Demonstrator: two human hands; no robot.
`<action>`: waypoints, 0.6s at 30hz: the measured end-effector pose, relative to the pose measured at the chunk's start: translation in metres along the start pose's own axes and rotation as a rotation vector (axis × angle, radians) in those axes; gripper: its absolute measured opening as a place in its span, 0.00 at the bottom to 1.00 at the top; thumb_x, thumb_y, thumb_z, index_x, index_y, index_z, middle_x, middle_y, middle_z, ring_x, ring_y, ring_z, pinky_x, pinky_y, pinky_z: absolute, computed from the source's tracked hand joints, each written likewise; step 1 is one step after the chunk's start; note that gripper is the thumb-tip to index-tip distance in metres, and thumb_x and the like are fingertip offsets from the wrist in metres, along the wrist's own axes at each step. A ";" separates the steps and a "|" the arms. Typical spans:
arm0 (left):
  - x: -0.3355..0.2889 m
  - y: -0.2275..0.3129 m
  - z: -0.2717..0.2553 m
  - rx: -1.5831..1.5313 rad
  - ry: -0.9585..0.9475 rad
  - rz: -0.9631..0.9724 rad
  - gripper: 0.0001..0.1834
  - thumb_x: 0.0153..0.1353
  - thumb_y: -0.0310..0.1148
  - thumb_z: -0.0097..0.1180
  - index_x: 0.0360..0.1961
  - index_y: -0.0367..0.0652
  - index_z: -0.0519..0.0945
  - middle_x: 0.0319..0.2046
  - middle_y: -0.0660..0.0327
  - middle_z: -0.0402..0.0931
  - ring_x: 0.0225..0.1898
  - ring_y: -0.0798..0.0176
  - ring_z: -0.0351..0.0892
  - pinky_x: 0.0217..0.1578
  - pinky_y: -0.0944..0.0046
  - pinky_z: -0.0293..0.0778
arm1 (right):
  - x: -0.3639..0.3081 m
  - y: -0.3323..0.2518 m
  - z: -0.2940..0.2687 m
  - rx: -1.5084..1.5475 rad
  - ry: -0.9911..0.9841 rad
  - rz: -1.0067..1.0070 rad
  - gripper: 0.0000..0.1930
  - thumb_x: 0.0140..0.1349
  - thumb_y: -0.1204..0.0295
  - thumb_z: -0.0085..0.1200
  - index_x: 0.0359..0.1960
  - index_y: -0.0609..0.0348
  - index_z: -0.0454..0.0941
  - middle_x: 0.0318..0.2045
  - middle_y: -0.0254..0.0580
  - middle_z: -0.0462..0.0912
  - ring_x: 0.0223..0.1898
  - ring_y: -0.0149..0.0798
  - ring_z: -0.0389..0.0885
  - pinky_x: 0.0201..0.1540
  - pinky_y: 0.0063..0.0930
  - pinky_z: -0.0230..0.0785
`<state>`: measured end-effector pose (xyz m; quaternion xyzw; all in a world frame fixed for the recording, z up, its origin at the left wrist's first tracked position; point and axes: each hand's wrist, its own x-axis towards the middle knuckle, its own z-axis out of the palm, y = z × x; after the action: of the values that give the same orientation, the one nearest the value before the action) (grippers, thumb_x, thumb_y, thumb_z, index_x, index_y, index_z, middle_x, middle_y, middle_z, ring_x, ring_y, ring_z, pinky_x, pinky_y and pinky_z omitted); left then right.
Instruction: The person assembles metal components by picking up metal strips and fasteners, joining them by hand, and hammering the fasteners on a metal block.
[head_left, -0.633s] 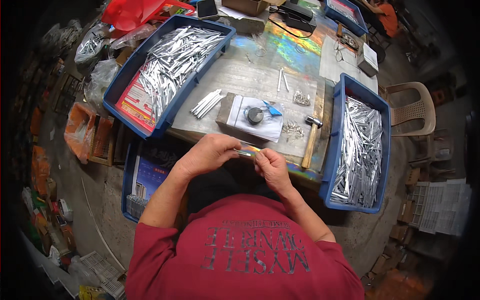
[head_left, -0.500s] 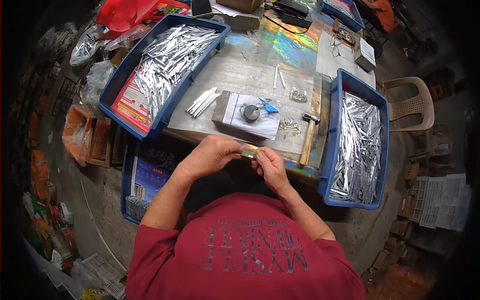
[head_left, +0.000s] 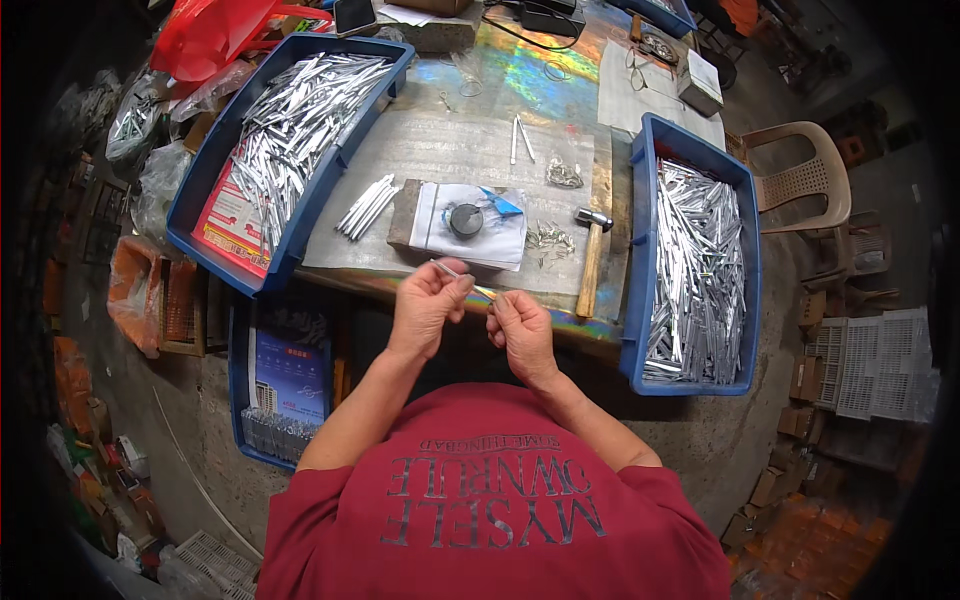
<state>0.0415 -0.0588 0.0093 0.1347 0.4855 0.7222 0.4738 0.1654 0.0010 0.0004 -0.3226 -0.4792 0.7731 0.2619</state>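
Note:
Between my two hands, at the table's near edge, is a slim silver metal rod [head_left: 484, 292], slanting from upper left down to lower right. My left hand [head_left: 425, 312] pinches its upper part between thumb and fingers. The lower end meets the closed fingertips of my right hand [head_left: 522, 330]. Just beyond them a block topped with white paper [head_left: 428, 226] carries a round dark metal piece [head_left: 466, 221] and a blue scrap [head_left: 503, 203]. To its left lies a small bundle of silver rods [head_left: 367, 206]; to its right, a pile of small metal parts [head_left: 550, 241].
A hammer [head_left: 592, 262] lies right of the small parts. Blue bins full of silver pieces stand at left [head_left: 290, 262] and right [head_left: 632, 352]. Two loose rods [head_left: 515, 140] and another small pile [head_left: 564, 173] lie farther back. A lower blue bin [head_left: 240, 400] and a plastic chair [head_left: 800, 180] flank the table.
The rod has gone from nearly level to slanting, its left end raised. My left hand has turned, its fingers pointing more upward. The whole view has shifted, moving the table leftward in the picture.

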 end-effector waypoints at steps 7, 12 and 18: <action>-0.002 -0.008 0.003 0.002 -0.001 -0.120 0.08 0.52 0.32 0.53 0.27 0.37 0.74 0.19 0.63 0.72 0.16 0.75 0.69 0.13 0.80 0.64 | 0.007 0.004 -0.018 -0.508 0.108 -0.193 0.10 0.57 0.68 0.44 0.26 0.63 0.70 0.16 0.36 0.69 0.18 0.26 0.64 0.21 0.21 0.59; -0.003 -0.001 -0.006 0.016 -0.016 -0.096 0.11 0.55 0.36 0.49 0.26 0.38 0.70 0.21 0.59 0.72 0.16 0.73 0.72 0.11 0.80 0.65 | 0.044 -0.012 -0.065 -1.159 0.298 -0.610 0.04 0.51 0.75 0.45 0.25 0.62 0.70 0.23 0.47 0.71 0.27 0.47 0.69 0.30 0.35 0.62; -0.006 0.001 -0.008 -0.017 -0.064 -0.100 0.11 0.56 0.37 0.47 0.27 0.39 0.69 0.21 0.58 0.72 0.17 0.71 0.73 0.10 0.80 0.66 | 0.055 -0.010 -0.071 -1.506 0.289 -0.642 0.02 0.44 0.78 0.45 0.21 0.60 0.70 0.22 0.47 0.69 0.28 0.49 0.67 0.32 0.38 0.61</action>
<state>0.0387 -0.0680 0.0076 0.1293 0.4703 0.6970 0.5256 0.1835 0.0848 -0.0282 -0.3552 -0.8988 0.0844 0.2427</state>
